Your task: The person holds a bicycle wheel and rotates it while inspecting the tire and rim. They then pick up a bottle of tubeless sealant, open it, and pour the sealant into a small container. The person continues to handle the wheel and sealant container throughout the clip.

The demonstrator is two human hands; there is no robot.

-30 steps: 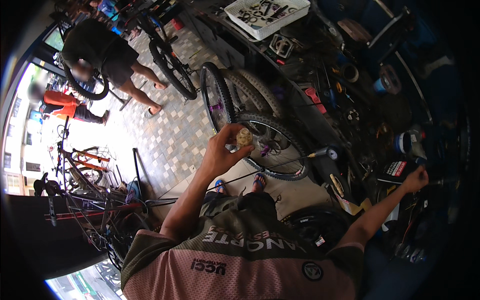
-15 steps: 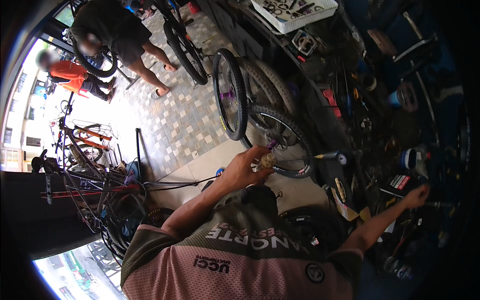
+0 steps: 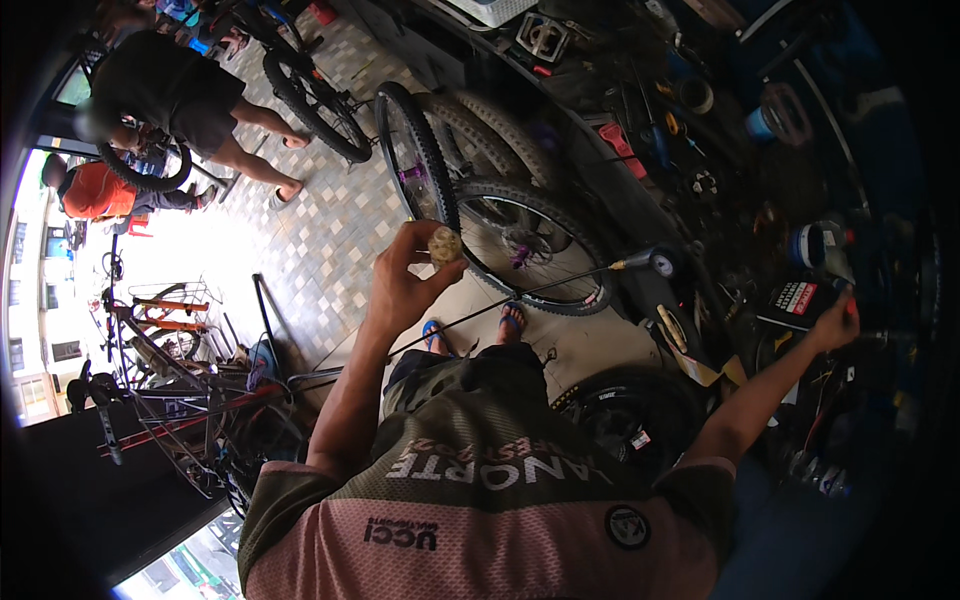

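Raised over the floor, my left hand pinches a small yellowish, translucent round piece between thumb and fingers. Its exact kind is not clear. My right hand reaches over the cluttered bench on the right, with fingers curled beside a black package with a red and white label. A bit of red shows at those fingertips, but what they hold is too dark and small to name. Between my hands lies a pump hose with a round pressure gauge.
Bicycle wheels lean against the bench ahead. Another tyre lies by my right side. Bike frames stand at the left. A person in dark clothes bends over a wheel at far left, near someone in orange.
My left hand has moved left and up with the yellowish piece, away from the hose. The right hand has shifted up beside the black package. The whole view has turned slightly.
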